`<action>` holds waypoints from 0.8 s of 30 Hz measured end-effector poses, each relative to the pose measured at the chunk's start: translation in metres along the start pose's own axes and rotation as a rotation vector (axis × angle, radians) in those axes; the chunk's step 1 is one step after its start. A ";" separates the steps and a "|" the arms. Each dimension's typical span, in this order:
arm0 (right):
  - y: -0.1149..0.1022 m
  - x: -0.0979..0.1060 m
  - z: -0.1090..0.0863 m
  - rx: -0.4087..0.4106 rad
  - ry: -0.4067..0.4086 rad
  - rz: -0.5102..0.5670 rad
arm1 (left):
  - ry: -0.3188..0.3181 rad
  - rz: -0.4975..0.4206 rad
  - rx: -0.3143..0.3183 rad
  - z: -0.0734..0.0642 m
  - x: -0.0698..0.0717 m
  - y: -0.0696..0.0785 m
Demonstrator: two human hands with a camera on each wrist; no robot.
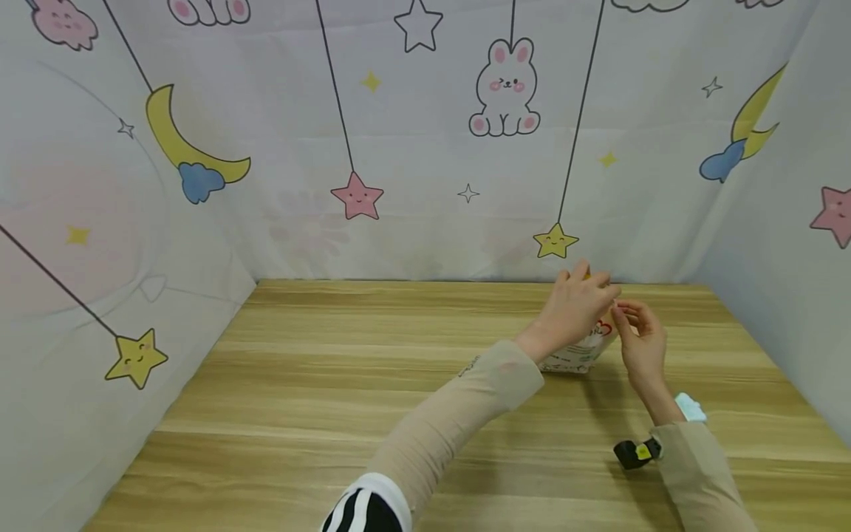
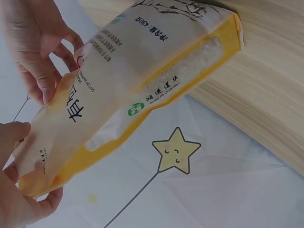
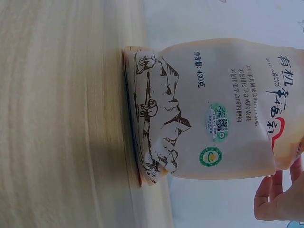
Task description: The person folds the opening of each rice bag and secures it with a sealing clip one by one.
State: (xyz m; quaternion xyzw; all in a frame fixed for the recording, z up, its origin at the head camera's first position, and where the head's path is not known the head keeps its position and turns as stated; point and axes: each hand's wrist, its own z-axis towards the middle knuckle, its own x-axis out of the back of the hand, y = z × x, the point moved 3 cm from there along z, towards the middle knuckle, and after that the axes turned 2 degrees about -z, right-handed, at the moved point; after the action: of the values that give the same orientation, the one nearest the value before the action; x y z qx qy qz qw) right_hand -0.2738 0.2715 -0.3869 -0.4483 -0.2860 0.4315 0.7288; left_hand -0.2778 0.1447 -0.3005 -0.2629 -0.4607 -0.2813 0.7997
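Observation:
A white and orange bag of pale grain [image 1: 573,357] stands on its base near the table's far edge. Printed lettering and an animal drawing cover its front in the right wrist view, while a clear side window [image 2: 183,64] shows the contents. My left hand [image 1: 573,307] grips the top of the bag, thumb on one face and fingers on the other. At the side edge of that top, my right hand [image 1: 643,343] pinches the wrapper between thumb and fingers. The left hand hides part of the bag in the head view.
A wood-grain table [image 1: 319,414] lies beneath, bounded by a white printed cloth [image 1: 425,148] at the back and both sides. A black camera [image 1: 634,452] and a light-blue piece [image 1: 691,408] sit at my right wrist.

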 end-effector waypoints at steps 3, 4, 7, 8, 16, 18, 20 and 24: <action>-0.003 0.000 -0.001 -0.011 0.001 -0.007 | -0.017 0.002 0.002 0.001 0.000 0.001; -0.003 0.000 -0.001 -0.011 0.001 -0.012 | -0.024 0.006 0.003 0.001 0.000 0.001; -0.005 0.000 -0.001 -0.006 0.004 -0.018 | -0.043 0.018 0.005 0.001 0.000 0.001; -0.005 0.000 -0.001 -0.004 0.006 -0.020 | -0.048 0.021 0.005 0.001 0.001 0.001; -0.003 0.000 -0.001 0.024 0.031 0.010 | -0.069 0.054 0.001 0.000 0.003 0.003; -0.003 -0.001 -0.001 0.024 0.037 0.015 | -0.067 0.060 -0.001 0.000 0.003 0.003; -0.003 -0.001 -0.001 0.026 0.039 0.011 | -0.060 0.064 -0.002 0.000 0.003 0.003; -0.006 -0.001 -0.002 0.029 0.034 0.008 | -0.032 0.087 -0.013 -0.001 0.004 0.004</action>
State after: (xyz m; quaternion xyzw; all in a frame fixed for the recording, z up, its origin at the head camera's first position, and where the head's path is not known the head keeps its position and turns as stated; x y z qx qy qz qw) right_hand -0.2700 0.2684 -0.3824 -0.4461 -0.2654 0.4309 0.7382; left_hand -0.2729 0.1456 -0.2980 -0.2921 -0.4598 -0.2449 0.8020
